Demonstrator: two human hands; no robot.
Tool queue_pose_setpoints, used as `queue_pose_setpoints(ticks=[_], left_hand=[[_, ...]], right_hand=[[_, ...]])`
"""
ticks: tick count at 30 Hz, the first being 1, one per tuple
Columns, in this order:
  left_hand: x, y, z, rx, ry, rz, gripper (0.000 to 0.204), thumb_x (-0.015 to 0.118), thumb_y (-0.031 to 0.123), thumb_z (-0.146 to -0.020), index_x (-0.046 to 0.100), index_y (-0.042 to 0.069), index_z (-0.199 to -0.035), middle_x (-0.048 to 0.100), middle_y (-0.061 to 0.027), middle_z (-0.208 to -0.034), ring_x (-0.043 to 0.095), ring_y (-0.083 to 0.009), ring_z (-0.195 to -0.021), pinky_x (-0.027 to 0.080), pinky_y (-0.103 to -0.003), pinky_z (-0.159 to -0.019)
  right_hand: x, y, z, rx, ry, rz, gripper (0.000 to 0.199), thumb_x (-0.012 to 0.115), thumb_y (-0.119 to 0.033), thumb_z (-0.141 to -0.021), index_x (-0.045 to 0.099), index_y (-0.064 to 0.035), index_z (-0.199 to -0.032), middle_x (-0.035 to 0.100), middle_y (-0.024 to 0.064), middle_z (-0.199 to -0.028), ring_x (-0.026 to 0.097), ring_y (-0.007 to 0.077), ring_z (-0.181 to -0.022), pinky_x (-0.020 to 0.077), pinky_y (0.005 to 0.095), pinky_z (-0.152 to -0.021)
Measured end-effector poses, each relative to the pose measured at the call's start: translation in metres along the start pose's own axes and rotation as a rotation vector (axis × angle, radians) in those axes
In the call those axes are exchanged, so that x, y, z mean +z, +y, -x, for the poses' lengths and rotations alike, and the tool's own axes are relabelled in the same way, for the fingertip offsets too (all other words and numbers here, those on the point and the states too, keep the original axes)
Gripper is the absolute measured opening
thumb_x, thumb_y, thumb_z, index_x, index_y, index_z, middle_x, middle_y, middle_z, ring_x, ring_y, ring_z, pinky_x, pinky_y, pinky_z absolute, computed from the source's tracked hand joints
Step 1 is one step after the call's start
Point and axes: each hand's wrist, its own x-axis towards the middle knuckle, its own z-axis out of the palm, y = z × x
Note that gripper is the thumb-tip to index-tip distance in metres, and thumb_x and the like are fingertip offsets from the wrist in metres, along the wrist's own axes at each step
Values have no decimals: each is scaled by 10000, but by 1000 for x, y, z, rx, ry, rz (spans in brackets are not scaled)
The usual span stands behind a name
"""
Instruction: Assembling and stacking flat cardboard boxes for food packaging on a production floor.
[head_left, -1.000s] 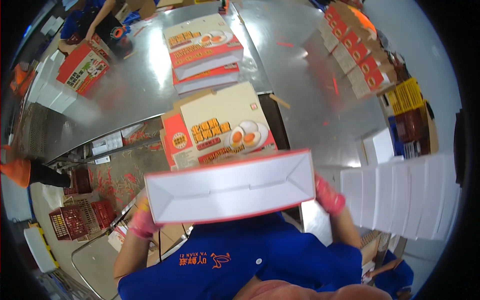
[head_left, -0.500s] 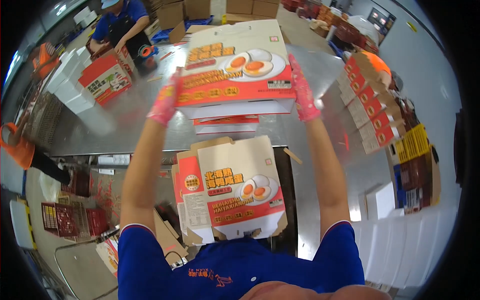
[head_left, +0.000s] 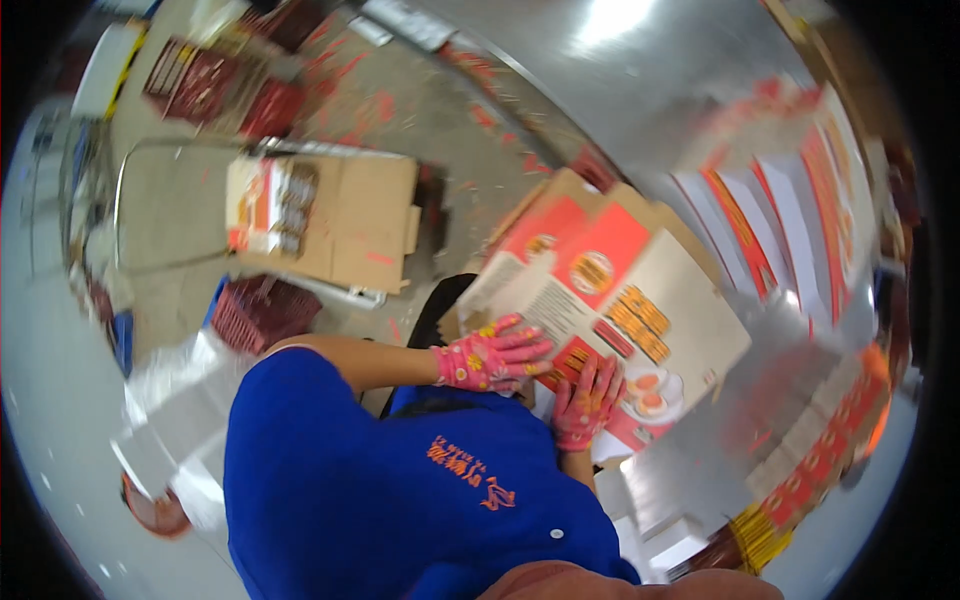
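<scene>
Flattened egg cartons [head_left: 690, 300], printed in red, white and beige with cut eggs, lie in front of my body by the metal table's edge. My left hand [head_left: 495, 357], in a pink flowered glove, rests on the near side of the top carton, its fingers stretched out. Beside it, my right hand [head_left: 590, 402], in a matching glove, lies on the carton's red printed part with its fingers extended. Neither hand is wrapped round anything. The carton's near edge is partly hidden by my hands and body.
Red and white boxes [head_left: 770, 225], blurred, are stacked on the metal table [head_left: 590, 70]. A cart [head_left: 365, 215] carries flat cardboard. Dark red crates [head_left: 200, 80] stand on the floor among red scraps. More boxes [head_left: 825, 435] form a row at the right.
My hands have let go of the raised egg box and come down to the flattened cartons near my body. The view has turned left, bringing the cart into fuller sight.
</scene>
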Motion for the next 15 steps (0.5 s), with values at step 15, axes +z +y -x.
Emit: queue_pose_setpoints(ticks=[15], left_hand=[[38,18,16,-148,503,-95,542,640,303,-702,508,168,-1210,383,-76,-1380,320,-298,-1295,217,-538,-1044]], right_hand=[[18,-15,-19,-307,-19,186,593,391,-418,-903,308,-65,-1372,266,193,-1427,290,394,-1288,244,515,-1031]])
